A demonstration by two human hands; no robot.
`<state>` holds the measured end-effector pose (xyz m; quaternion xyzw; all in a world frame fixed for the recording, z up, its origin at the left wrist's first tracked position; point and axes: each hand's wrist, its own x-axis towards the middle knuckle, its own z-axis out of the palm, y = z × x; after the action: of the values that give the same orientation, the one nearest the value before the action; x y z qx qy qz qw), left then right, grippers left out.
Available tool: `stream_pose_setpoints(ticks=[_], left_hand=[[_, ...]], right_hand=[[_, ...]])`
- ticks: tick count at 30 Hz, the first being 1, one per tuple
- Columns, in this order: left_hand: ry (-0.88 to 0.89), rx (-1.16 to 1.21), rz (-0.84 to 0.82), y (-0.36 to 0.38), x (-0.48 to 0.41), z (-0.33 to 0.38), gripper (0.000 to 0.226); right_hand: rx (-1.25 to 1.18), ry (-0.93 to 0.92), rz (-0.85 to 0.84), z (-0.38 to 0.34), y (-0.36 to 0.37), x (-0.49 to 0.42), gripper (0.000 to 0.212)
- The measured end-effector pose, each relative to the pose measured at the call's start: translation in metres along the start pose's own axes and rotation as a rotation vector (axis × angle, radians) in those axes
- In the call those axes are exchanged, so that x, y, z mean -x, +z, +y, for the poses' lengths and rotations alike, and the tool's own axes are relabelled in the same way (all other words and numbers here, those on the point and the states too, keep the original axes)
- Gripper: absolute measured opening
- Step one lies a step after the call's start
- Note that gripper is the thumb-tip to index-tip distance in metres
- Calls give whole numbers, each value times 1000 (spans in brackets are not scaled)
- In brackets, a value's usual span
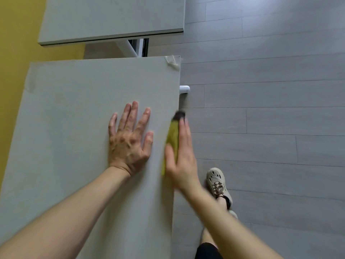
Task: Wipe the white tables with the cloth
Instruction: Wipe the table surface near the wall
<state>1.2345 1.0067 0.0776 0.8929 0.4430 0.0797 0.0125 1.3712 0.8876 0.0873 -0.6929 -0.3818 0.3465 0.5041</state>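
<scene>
A yellow wall (11, 71) is seen at the far left. Next to it, a white near table (84, 90) is seen from above, and most of the picture's left half is filled by it. A second white table, the far table (112, 15), is seen behind it at the top, with a gap between the two.

The left hand (128, 139) is laid flat on the top of the near table, near its right side. Its fingers are kept straight and spread wide, and nothing is held in it.

A bit of clear tape (173, 62) is stuck on the far right corner of the near table.

A yellow-green cloth (173, 135) is pressed along the right edge of the near table. One end of it looks dark. The cloth is held by the right hand (183, 161), between the thumb on the table side and the long fingers on the outer side. This hand is blurred.

A white table leg (184, 89) is seen sticking out just past the same edge, farther up. A pale shoe (217, 181) is seen below the right hand, on the grey floor (280, 90). The right half of the picture is filled by that floor.
</scene>
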Motion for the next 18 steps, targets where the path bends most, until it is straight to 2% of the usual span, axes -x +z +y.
stream_pose_setpoints(ticks=[4, 6, 8, 10, 12, 14, 16, 18], left_hand=[[-6, -14, 10, 0, 1, -1, 68], [-6, -11, 13, 0, 0, -1, 68], [-8, -12, 9, 0, 0, -1, 69], [-9, -14, 9, 0, 1, -2, 69], [-1, -10, 10, 1, 0, -2, 69], [0, -3, 10, 1, 0, -2, 68], [-2, 2, 10, 0, 0, -1, 68], [-4, 0, 10, 1, -1, -1, 68]], right_hand=[[23, 24, 53, -9, -13, -166, 79], [27, 35, 33, -8, -15, -190, 80], [31, 10, 35, -5, -10, -154, 79], [15, -34, 60, -1, -1, -69, 78], [3, -29, 11, 4, 4, 36, 80], [-9, 1, -38, 3, 2, 102, 83], [5, 11, -47, 6, 0, 89, 83], [4, -4, -35, 1, -3, 21, 82]])
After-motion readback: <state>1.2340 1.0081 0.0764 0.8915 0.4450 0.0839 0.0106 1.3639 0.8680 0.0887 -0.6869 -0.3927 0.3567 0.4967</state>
